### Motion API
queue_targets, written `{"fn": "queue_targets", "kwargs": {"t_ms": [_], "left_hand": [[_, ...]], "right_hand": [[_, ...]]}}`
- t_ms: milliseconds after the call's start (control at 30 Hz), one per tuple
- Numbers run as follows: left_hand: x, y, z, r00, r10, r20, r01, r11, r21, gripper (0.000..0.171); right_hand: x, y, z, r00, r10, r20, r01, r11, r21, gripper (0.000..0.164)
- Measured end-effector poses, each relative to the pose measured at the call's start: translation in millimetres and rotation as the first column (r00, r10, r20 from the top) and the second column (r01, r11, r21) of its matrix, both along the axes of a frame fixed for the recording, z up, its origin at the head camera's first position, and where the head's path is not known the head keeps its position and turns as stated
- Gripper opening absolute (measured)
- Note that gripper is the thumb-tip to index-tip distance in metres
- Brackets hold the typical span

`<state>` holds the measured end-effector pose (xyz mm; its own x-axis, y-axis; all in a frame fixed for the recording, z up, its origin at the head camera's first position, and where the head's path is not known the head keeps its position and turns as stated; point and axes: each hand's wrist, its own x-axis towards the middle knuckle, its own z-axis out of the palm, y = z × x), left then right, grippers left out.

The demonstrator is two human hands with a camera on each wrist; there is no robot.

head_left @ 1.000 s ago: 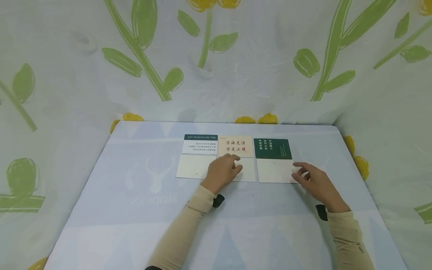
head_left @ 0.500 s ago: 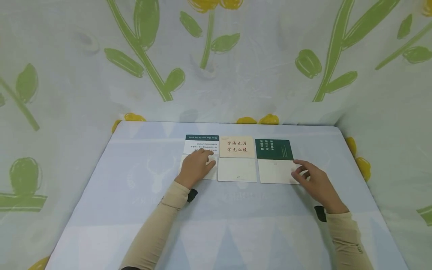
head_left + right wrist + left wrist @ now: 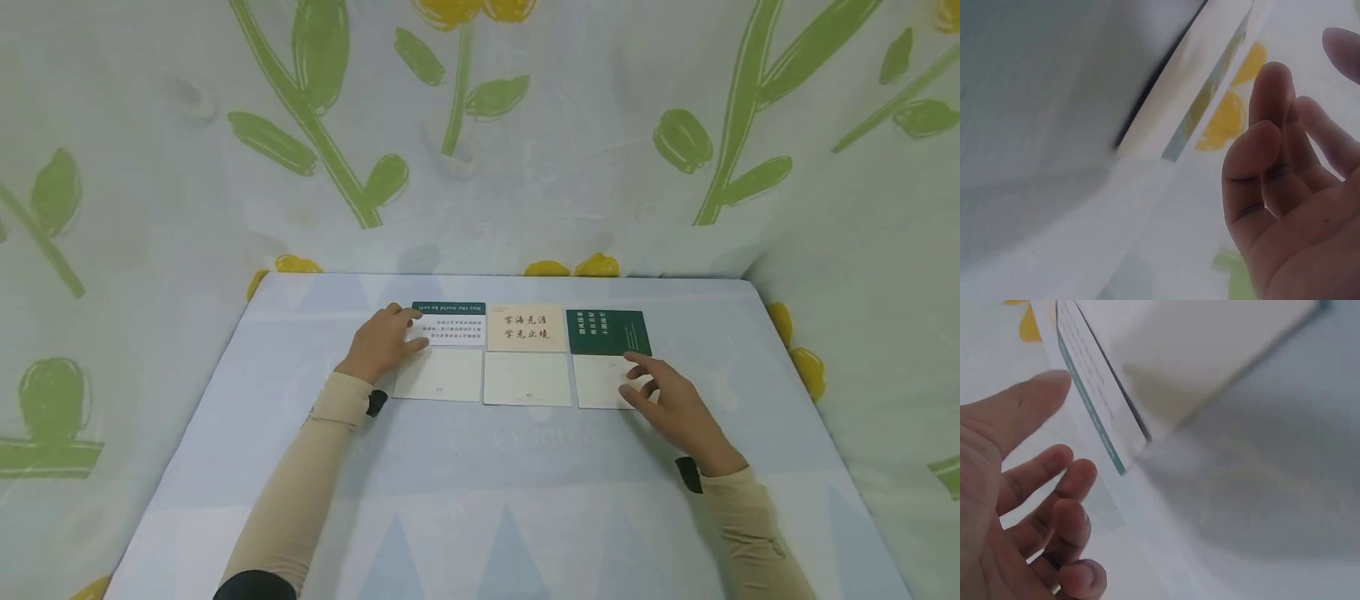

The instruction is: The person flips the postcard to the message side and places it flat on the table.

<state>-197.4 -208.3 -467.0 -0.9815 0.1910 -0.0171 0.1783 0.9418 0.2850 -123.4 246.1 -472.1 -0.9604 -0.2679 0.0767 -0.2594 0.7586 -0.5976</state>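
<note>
Cards lie flat on the table in two rows of three. Along the back row are a white card with a green band, a beige card with red characters and a dark green card. In front of them are three pale cards: left, middle and right. My left hand is at the left edge of the green-banded card, its fingers loosely bent and holding nothing; contact cannot be told. My right hand hovers over the front right card, partly covering it, also holding nothing.
A pale patterned cloth covers the table. Behind it and at both sides rises a white cloth wall with green leaves and yellow flowers. The table's back edge runs a little beyond the cards.
My left hand has travelled left, from over the middle column to the left end of the cards. My right hand has shifted slightly left over the front right card. No card has visibly moved.
</note>
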Motion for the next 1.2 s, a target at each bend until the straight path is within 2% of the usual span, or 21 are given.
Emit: {"fn": "queue_targets", "kwargs": {"t_ms": [233, 467, 633, 900, 1000, 1200], "left_hand": [[-14.6, -11.0, 2.2, 0.995, -0.035, 0.090, 0.032, 0.999, 0.034, 0.067], [-30.7, -10.7, 1.9, 0.987, -0.051, 0.153, 0.043, 0.998, 0.055, 0.077], [-40.2, -8.5, 3.5, 0.976, -0.039, 0.214, 0.029, 0.998, 0.051, 0.079], [-46.4, -6.6, 6.0, 0.956, 0.002, 0.294, -0.014, 0.999, 0.040, 0.086], [-47.3, -7.2, 3.6, 0.950, 0.012, 0.311, -0.021, 0.999, 0.027, 0.088], [-50.1, -10.8, -2.5, 0.952, 0.001, 0.308, -0.011, 0.999, 0.030, 0.089]], "right_hand": [[-2.5, -20.0, -2.2, 0.998, 0.037, 0.047, -0.037, 0.999, 0.001, 0.061], [-6.4, -34.7, -1.9, 0.994, 0.109, 0.001, -0.109, 0.994, -0.027, 0.061], [-11.2, -47.6, 3.4, 0.993, 0.118, 0.015, -0.118, 0.993, -0.006, 0.063], [-22.6, -63.8, 11.2, 0.994, 0.107, 0.022, -0.107, 0.994, 0.027, 0.065], [-25.9, -69.7, 13.9, 0.991, 0.133, 0.016, -0.133, 0.991, 0.009, 0.066], [-35.6, -84.5, 13.9, 0.979, 0.199, -0.043, -0.200, 0.980, -0.008, 0.064]]}}
